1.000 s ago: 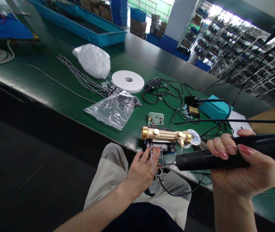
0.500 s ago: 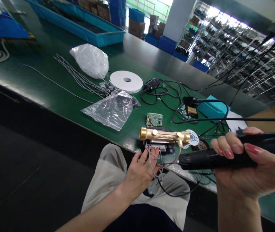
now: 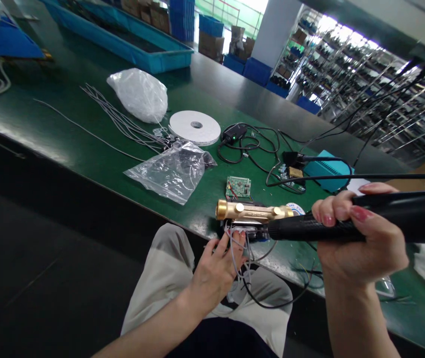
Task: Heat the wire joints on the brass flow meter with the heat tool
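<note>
My right hand is wrapped round a black electric screwdriver, held nearly level. The screwdriver's tip points left at a black housing under a brass pipe fitting with a threaded end. The exact contact of the tip is hidden. My left hand lies with fingers stretched out and their tips on the near side of the housing. Grey cables run past its fingers and hang over the bench edge. Behind the fitting lies a green circuit board with thin wires.
Farther back on the green bench are a clear plastic bag, a white reel, a bundled white bag and a black adapter with cables. A teal box stands right; a long blue tray lies at the back.
My right hand has moved the screwdriver up and left, its tip going from beside my left fingers to the housing below the brass fitting. My left hand has stayed almost still.
</note>
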Motion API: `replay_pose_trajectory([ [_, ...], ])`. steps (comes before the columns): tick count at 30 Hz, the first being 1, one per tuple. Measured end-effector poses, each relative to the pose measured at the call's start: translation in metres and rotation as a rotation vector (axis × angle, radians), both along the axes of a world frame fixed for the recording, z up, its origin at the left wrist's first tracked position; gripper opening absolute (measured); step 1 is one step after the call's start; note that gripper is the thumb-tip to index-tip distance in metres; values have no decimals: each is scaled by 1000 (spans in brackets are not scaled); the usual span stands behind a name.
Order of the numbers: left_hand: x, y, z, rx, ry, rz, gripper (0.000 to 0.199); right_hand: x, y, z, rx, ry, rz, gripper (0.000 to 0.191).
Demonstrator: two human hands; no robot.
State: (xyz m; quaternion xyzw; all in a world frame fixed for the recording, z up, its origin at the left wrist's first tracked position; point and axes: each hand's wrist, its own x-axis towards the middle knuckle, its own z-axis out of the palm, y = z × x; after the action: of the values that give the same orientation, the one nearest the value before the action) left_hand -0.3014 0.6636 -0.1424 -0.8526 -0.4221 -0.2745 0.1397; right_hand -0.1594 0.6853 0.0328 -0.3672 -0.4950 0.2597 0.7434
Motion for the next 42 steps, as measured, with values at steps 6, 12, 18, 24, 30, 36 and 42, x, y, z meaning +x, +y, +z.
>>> replay_pose_trajectory([
  [6, 0, 1, -2, 26, -29, 5, 36, -2, 1, -1, 4, -34, -7, 24],
  [12, 0, 2, -3, 14, -32, -7, 36, -3, 2, -4, 9, -60, 15, 24],
  [18, 1, 2, -1, -7, -15, 11, 37, -11, 2, -1, 6, -96, 75, 24],
  [24, 2, 3, 0, 42, -43, 15, 36, -22, 12, -2, -28, -191, 197, 22],
  [30, 0, 3, -1, 33, -34, -3, 36, -25, 16, 4, -56, -173, 398, 59],
  [36, 0, 3, -6, 62, -74, -24, 34, -18, 13, 8, -125, -141, 453, 48],
  [42, -1, 2, -4, 35, -61, -21, 33, -28, 21, 0, -27, -171, 294, 29],
])
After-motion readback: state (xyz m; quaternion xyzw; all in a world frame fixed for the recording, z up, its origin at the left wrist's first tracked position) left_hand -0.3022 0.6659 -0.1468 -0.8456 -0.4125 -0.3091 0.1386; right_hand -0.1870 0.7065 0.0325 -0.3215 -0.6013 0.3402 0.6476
